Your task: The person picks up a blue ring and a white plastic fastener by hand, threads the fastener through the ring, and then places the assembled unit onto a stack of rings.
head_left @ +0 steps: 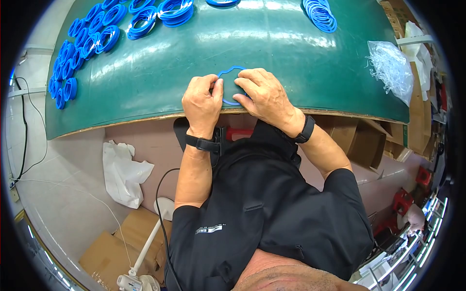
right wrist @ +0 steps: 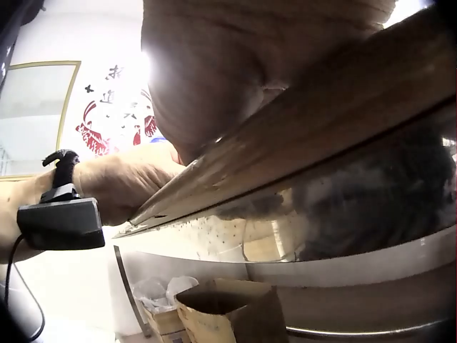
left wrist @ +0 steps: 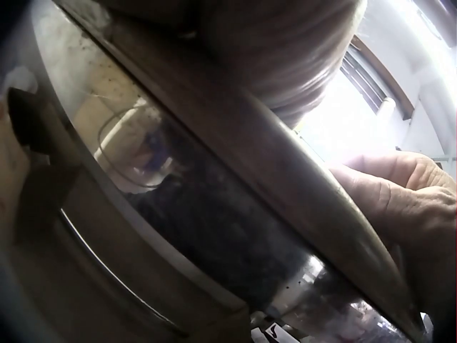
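Observation:
A thin blue ring (head_left: 234, 68) lies near the front edge of the green table (head_left: 160, 82) in the head view, between both hands. My left hand (head_left: 203, 100) pinches its left side between thumb and curled fingers. On the right side, my right hand (head_left: 266, 94) grips the ring, thumb low and fingers above. The ring's top edge looks slightly wavy. In the left wrist view the near hand (left wrist: 278, 50) blurs over the table edge, with the other hand (left wrist: 407, 200) beyond. The right wrist view shows the near palm (right wrist: 207, 64) and the other hand (right wrist: 128, 179); the ring is mostly hidden.
Several coiled blue bundles (head_left: 108, 39) stand at the table's far left, with more along the back. Another blue coil (head_left: 320, 15) lies at the back right. A clear plastic bag (head_left: 392, 70) rests at the right edge. Cardboard boxes (head_left: 364, 143) stand below the table.

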A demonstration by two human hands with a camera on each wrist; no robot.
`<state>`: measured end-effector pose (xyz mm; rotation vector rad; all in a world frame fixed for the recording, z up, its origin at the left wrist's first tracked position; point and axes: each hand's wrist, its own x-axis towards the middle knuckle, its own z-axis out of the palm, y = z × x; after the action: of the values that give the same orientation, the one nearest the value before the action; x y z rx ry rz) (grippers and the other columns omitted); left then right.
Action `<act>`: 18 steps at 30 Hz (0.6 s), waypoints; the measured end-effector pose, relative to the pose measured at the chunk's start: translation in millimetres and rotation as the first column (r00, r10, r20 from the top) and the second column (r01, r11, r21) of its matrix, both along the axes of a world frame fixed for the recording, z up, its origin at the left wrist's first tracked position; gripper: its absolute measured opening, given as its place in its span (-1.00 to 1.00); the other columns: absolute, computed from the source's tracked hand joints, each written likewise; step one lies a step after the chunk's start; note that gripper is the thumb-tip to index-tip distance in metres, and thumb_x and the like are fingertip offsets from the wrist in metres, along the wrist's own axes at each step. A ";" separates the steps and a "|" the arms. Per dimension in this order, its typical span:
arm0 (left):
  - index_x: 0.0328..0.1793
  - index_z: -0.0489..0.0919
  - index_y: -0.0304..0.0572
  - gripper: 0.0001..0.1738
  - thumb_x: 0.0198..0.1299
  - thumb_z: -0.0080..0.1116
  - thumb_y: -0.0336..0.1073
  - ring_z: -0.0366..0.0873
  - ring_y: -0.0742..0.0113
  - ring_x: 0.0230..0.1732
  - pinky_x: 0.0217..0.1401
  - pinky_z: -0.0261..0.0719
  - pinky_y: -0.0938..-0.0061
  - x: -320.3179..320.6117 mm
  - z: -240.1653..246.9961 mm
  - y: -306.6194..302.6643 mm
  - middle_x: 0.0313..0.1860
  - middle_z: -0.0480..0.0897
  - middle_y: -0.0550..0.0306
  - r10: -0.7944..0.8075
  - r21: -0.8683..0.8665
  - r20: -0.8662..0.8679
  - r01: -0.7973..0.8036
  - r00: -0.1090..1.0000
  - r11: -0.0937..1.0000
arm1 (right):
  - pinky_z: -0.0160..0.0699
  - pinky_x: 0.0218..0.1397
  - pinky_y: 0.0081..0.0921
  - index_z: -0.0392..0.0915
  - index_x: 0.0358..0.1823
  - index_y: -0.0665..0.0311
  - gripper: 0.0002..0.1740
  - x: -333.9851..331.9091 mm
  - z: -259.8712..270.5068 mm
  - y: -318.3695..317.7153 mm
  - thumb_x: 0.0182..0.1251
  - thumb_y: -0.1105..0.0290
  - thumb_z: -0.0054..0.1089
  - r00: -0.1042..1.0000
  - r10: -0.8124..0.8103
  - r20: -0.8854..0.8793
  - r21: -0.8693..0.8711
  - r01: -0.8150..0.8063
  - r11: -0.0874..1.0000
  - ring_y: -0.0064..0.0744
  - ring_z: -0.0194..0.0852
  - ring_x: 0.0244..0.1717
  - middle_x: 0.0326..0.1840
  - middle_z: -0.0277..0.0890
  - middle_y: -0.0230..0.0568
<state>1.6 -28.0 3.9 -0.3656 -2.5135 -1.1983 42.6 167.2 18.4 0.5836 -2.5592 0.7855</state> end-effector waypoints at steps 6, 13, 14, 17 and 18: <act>-0.06 0.82 -0.08 -0.88 0.29 0.52 -0.38 0.76 0.03 -0.21 -0.17 0.70 0.17 -2.7 -2.5 1.1 -0.22 0.76 0.12 -0.028 -0.080 -0.060 0.024 0.998 0.997 | 0.65 0.25 -0.15 0.72 0.11 0.28 -0.55 -4.3 1.1 -2.4 0.20 0.36 0.63 1.000 0.005 -0.017 0.016 -0.005 1.000 -0.07 0.68 0.17 0.18 0.69 -0.14; -0.04 0.83 -0.04 -0.89 0.34 0.48 -0.37 0.77 0.01 -0.16 -0.13 0.72 0.15 -4.8 -2.5 2.9 -0.15 0.76 0.13 -0.036 -0.132 -0.079 0.025 0.996 0.991 | 0.63 0.23 -0.18 0.71 0.14 0.27 -0.54 -12.4 2.1 -8.8 0.21 0.36 0.61 1.000 -0.003 -0.010 0.029 0.004 1.000 -0.09 0.67 0.17 0.19 0.67 -0.16; -0.03 0.83 -0.04 -0.89 0.35 0.48 -0.37 0.77 0.01 -0.16 -0.12 0.72 0.15 -4.1 -1.9 2.3 -0.15 0.76 0.13 -0.037 -0.136 -0.070 0.027 0.997 0.990 | 0.63 0.23 -0.18 0.71 0.15 0.27 -0.54 -14.7 0.0 -11.2 0.22 0.37 0.61 1.000 -0.005 -0.013 0.038 0.006 0.999 -0.10 0.66 0.18 0.19 0.67 -0.16; -0.02 0.83 -0.04 -0.89 0.36 0.47 -0.36 0.77 0.01 -0.16 -0.12 0.72 0.15 -3.1 0.0 3.6 -0.15 0.75 0.13 -0.036 -0.143 -0.057 0.028 0.998 0.989 | 0.62 0.23 -0.19 0.71 0.16 0.28 -0.53 -18.8 -1.8 -12.3 0.23 0.38 0.60 1.000 -0.007 -0.021 0.062 0.008 0.998 -0.10 0.65 0.19 0.19 0.67 -0.17; -0.02 0.83 -0.04 -0.89 0.36 0.47 -0.36 0.77 0.00 -0.16 -0.12 0.72 0.14 -2.9 0.6 4.2 -0.14 0.75 0.13 -0.033 -0.148 -0.052 0.025 0.998 0.989 | 0.62 0.24 -0.19 0.71 0.17 0.28 -0.54 -18.4 -1.1 -11.0 0.23 0.38 0.59 0.999 -0.034 -0.023 0.065 0.035 0.997 -0.11 0.65 0.19 0.19 0.67 -0.17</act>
<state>-1.3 -23.7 4.5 -0.4666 -2.5651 -1.0013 24.2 156.1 17.3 0.5631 -2.5760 0.6826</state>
